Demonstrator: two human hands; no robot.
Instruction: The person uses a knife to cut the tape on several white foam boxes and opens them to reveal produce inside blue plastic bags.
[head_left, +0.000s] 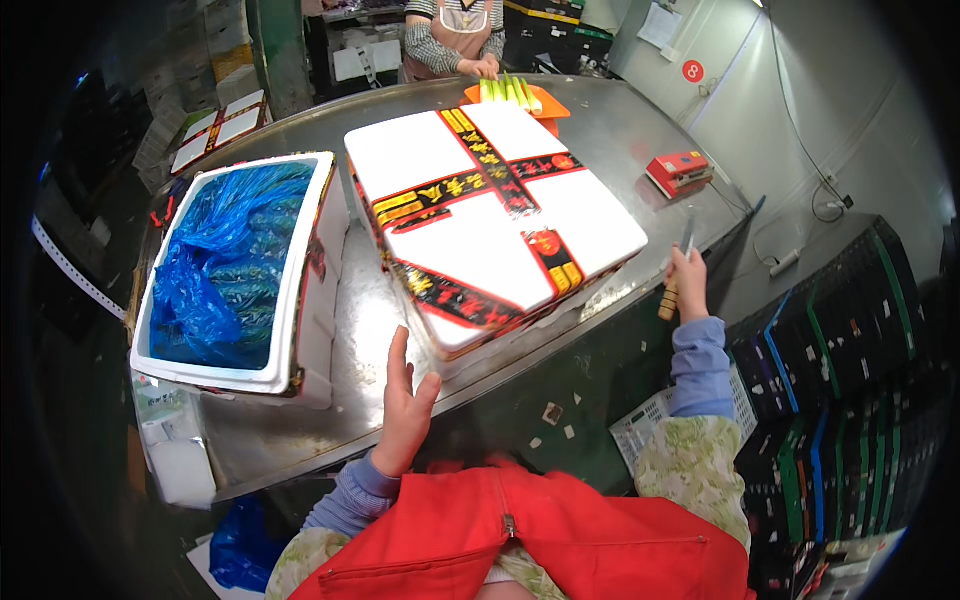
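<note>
A knife with a wooden handle (668, 300) is gripped in my right hand (690, 277), held beyond the near right edge of the steel table with its blade pointing away from me. My left hand (409, 412) is raised with fingers apart and holds nothing, close to the near corner of a large white foam box (525, 262). Printed black, red and yellow tape crosses the lid of this box. To the left stands a lidless foam box (289, 330), and a blue plastic bag (217, 262) inside it covers green produce that I cannot make out clearly.
An orange tray (553, 105) with leek-like stalks (510, 94) sits at the far side before a person (454, 45). A red tabletop device (679, 174) stands on the steel table (600, 101). Stacked black crates (825, 337) line the right; a white crate (637, 431) lies low beside me.
</note>
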